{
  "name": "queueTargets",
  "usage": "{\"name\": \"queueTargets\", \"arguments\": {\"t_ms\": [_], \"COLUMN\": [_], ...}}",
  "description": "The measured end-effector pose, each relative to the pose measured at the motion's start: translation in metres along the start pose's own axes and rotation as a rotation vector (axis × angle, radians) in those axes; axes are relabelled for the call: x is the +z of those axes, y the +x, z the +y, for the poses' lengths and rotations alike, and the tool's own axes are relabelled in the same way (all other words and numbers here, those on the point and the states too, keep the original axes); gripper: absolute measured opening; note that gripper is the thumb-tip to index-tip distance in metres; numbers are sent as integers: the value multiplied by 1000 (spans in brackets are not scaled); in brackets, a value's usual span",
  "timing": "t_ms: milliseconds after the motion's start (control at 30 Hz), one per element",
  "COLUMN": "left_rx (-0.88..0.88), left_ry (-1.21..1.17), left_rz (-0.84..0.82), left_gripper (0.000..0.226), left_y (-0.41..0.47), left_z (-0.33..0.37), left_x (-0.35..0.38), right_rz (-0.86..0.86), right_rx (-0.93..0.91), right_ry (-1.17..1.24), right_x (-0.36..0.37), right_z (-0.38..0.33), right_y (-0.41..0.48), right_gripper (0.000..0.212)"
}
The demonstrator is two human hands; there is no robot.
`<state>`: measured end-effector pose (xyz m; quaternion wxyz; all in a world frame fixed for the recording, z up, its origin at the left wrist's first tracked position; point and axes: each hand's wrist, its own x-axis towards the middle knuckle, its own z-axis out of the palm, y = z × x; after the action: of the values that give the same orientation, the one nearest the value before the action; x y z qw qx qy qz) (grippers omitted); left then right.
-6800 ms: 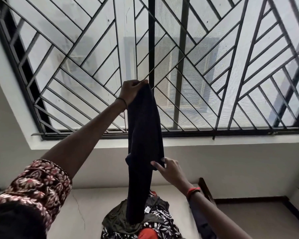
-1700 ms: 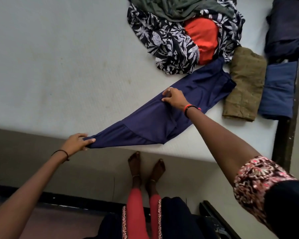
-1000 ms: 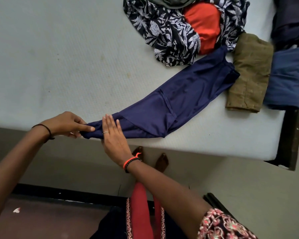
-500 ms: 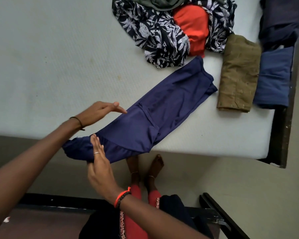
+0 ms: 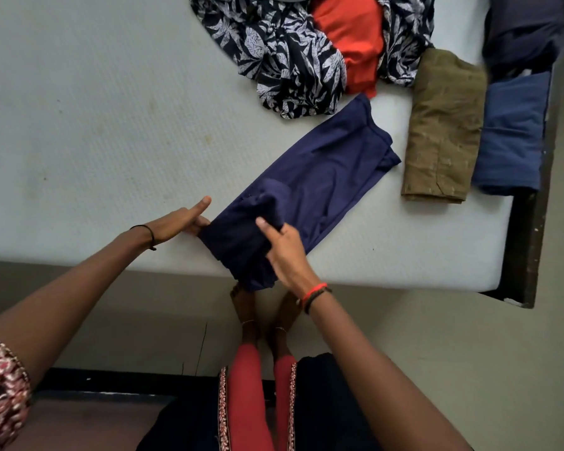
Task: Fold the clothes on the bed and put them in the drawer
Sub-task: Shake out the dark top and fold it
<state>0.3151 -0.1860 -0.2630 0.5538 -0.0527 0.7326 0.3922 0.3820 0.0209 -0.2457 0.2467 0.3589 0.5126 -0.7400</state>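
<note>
A navy blue garment (image 5: 323, 170) lies diagonally on the white mattress (image 5: 95, 125), its near end doubled back over itself at the bed's front edge. My left hand (image 5: 183, 219) grips the fold's left edge, thumb raised. My right hand (image 5: 282, 252) holds the folded-over end from the right, fingers curled round the cloth. A heap of unfolded clothes sits at the top: a black-and-white leaf-print piece (image 5: 284, 60) and an orange piece (image 5: 352, 37).
Folded pieces lie along the bed's right side: an olive one (image 5: 443, 125), a blue one (image 5: 511, 135) and a dark navy one (image 5: 525, 30). The dark bed frame (image 5: 534, 222) edges the right. My feet (image 5: 261, 307) stand on the beige floor below the mattress edge.
The garment's near end, which hung off the bed edge, has been lifted and folded back onto the rest. Both hands moved up and right with it.
</note>
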Motion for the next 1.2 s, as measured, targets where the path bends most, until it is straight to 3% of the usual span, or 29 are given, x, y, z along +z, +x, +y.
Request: {"name": "queueTargets", "arguments": {"t_ms": [100, 233, 367, 500, 600, 667, 733, 833, 933, 1067, 1200], "left_rx": [57, 108, 149, 190, 202, 339, 525, 691, 769, 800, 764], "left_ry": [-15, 111, 147, 179, 194, 399, 784, 1223, 1423, 1506, 1591], "left_rz": [41, 102, 154, 213, 256, 382, 486, 430, 416, 479, 460], "left_gripper": [91, 27, 7, 12, 13, 42, 78, 77, 71, 71, 64], "left_y": [0, 6, 6, 6, 6, 3, 0, 1, 11, 27, 37], "left_z": [-8, -20, -22, -18, -18, -24, -33, -44, -50, -48, -41], "left_x": [0, 2, 6, 10, 11, 12, 13, 15, 24, 34, 31], "right_rz": [-7, 25, -20, 153, 359, 491, 520, 404, 229, 297, 304], "right_rx": [39, 83, 141, 32, -100, -238, -443, -647, -618, -532, -430], "right_ry": [49, 19, -25, -7, -114, -367, -715, -1276, -1574, -1642, -1647], "right_x": [-24, -44, -44, -38, -29, -19, -6, 13, 24, 27, 27], "right_z": [-12, -20, -19, -9, 2, 12, 30, 67, 96, 101, 96], "right_y": [26, 43, 44, 45, 37, 23, 6, -11, -10, 6, 7], "right_gripper": [15, 17, 22, 12, 21, 46, 64, 86, 84, 54, 53]}}
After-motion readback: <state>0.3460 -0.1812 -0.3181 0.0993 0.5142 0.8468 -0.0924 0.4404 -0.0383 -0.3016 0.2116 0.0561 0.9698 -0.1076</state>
